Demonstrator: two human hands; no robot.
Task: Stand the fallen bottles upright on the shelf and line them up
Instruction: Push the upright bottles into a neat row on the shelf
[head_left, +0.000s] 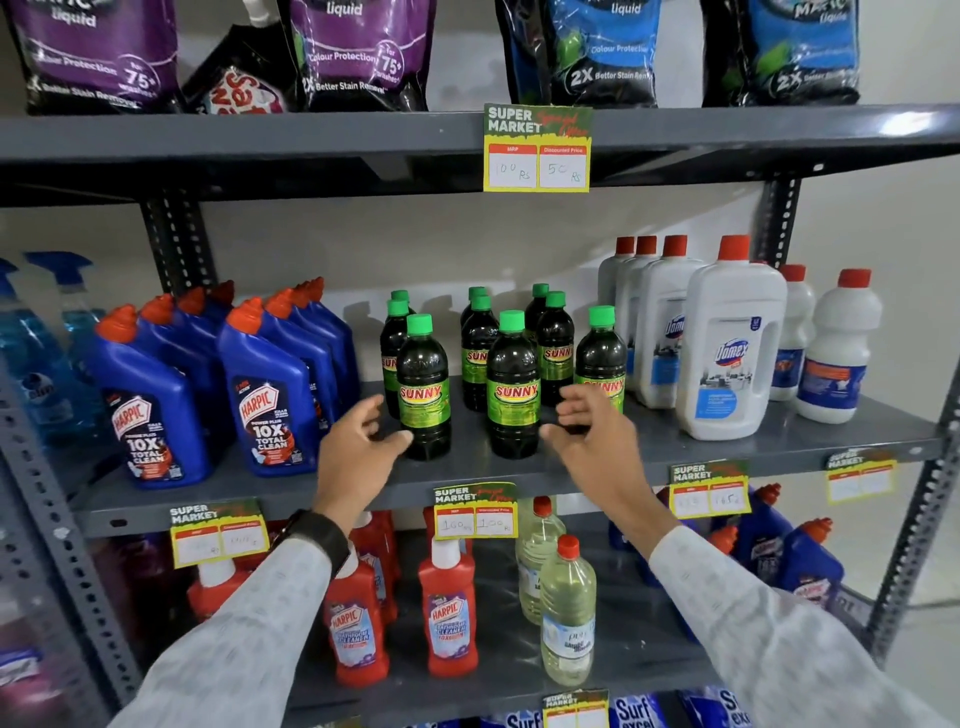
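Note:
Several dark bottles with green caps and "SUNNY" labels stand upright on the grey middle shelf (519, 470), in three short rows. The front left bottle (423, 387) has my left hand (358, 447) just beside its base, fingers spread, thumb near the bottle. The front middle bottle (511, 384) stands between my hands. My right hand (592, 431) is open, its fingers curled in front of the lower part of the front right bottle (602, 348); whether it touches is unclear. Neither hand holds anything.
Blue Harpic bottles (270, 395) stand left of the green-capped bottles, white Domex jugs (727, 348) to the right. Price tags (475, 512) hang on the shelf edge. Red Harpic bottles (449, 613) and clear bottles fill the shelf below; detergent pouches sit above.

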